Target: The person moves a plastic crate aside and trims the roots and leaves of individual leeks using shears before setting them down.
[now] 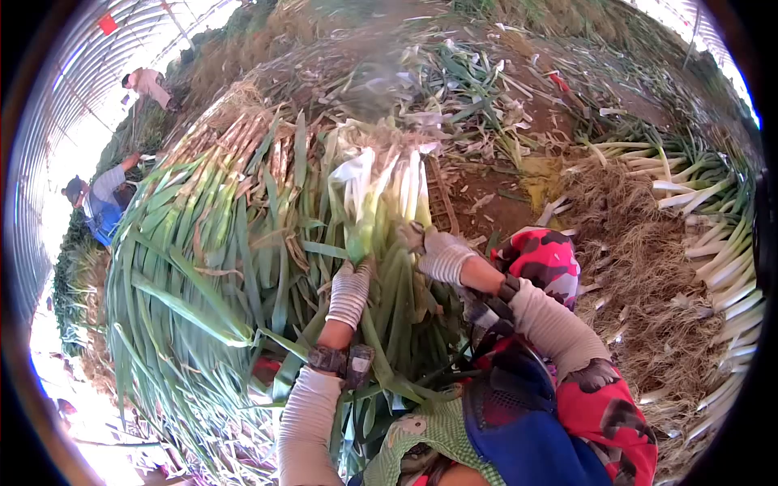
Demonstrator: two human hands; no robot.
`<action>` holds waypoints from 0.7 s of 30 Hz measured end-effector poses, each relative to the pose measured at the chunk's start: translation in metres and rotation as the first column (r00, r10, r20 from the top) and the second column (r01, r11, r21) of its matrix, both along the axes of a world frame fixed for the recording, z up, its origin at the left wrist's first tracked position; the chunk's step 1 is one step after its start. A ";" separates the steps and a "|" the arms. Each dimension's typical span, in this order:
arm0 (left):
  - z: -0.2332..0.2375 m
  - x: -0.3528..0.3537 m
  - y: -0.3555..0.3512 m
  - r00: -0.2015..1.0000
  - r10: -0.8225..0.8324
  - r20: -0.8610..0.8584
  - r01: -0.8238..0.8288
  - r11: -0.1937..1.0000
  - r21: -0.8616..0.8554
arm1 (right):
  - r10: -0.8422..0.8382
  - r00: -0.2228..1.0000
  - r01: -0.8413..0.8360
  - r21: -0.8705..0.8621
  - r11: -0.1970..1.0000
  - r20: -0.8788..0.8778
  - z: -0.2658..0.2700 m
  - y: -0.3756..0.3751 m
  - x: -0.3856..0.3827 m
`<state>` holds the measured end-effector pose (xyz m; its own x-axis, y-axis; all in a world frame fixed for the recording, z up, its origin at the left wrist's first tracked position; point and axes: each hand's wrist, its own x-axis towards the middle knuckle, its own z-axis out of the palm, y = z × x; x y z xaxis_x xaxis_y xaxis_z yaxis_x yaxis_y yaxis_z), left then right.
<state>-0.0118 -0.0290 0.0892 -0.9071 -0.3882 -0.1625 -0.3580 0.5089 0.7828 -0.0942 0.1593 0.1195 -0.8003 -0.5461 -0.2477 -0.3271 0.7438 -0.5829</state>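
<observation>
My left hand (350, 293), in a striped knit glove, is closed around a leek (361, 236) where its white stalk turns green. My right hand (444, 254), gloved alike, has its fingers bent together beside the stalks; what they pinch is blurred. White-stemmed leeks (416, 188) lie side by side beyond my hands, roots pointing away and green leaves trailing toward me. Left of them spreads a large heap of unpeeled leeks (207, 211) with brown, dry outer skins near the roots.
At right lies a long row of pale leeks (725, 275) with matted roots (632, 300). Leaf scraps (478, 89) litter the soil ahead. Two other people are at far left, one in a blue garment (105, 219), the other bending in pale clothes (150, 85). A curved greenhouse frame (89, 73) arches overhead.
</observation>
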 end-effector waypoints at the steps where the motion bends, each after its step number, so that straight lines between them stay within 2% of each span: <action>1: 0.001 0.000 0.002 0.999 -0.019 -0.028 0.018 1.000 -0.012 | -0.077 0.997 0.077 -0.014 0.997 0.027 -0.004 -0.004 -0.009; 2: -0.003 -0.001 0.000 0.999 -0.031 -0.041 0.031 1.000 0.005 | -0.151 0.988 0.151 -0.016 0.988 0.030 -0.009 -0.010 -0.017; 5: -0.016 -0.002 -0.002 0.998 -0.014 -0.055 0.018 0.998 0.058 | -0.021 0.998 0.019 0.043 0.999 0.052 0.010 -0.010 -0.037; 6: -0.011 -0.002 0.000 1.000 -0.012 -0.024 0.015 0.993 0.115 | -0.006 0.999 0.005 0.010 1.000 0.037 -0.023 -0.014 -0.058; 9: -0.004 -0.003 0.004 0.999 -0.031 0.009 0.031 0.999 0.037 | 0.109 0.989 -0.110 -0.007 0.994 -0.097 -0.064 -0.024 -0.103; 11: -0.014 0.000 0.001 0.999 -0.025 -0.033 0.027 0.998 0.054 | 0.205 0.955 -0.195 0.064 0.979 -0.216 -0.033 -0.018 -0.101; 13: -0.017 -0.001 0.003 0.996 0.002 -0.086 0.009 0.992 0.125 | 0.130 0.984 -0.131 -0.001 0.991 -0.123 -0.043 -0.021 -0.126; 14: -0.004 -0.001 0.008 1.000 0.025 0.007 -0.025 0.999 0.039 | 0.426 0.815 -0.330 0.289 0.899 -0.393 -0.068 -0.024 -0.146; 17: -0.017 -0.002 0.004 1.000 0.022 -0.006 -0.022 1.000 0.010 | 0.214 0.940 -0.194 0.100 0.976 -0.265 -0.067 -0.029 -0.149; 18: -0.023 -0.002 0.002 0.998 0.002 -0.069 -0.001 1.000 0.009 | 0.150 0.978 -0.152 -0.001 0.988 -0.148 -0.058 -0.030 -0.138; 19: -0.019 -0.002 -0.001 1.000 -0.007 -0.030 0.006 1.000 -0.029 | 0.063 0.998 -0.063 -0.012 0.998 -0.003 -0.043 -0.032 -0.121; 21: 0.001 -0.005 -0.011 0.999 -0.008 0.041 0.012 0.995 -0.101 | -0.101 0.956 0.102 0.011 0.995 0.274 -0.020 -0.034 -0.086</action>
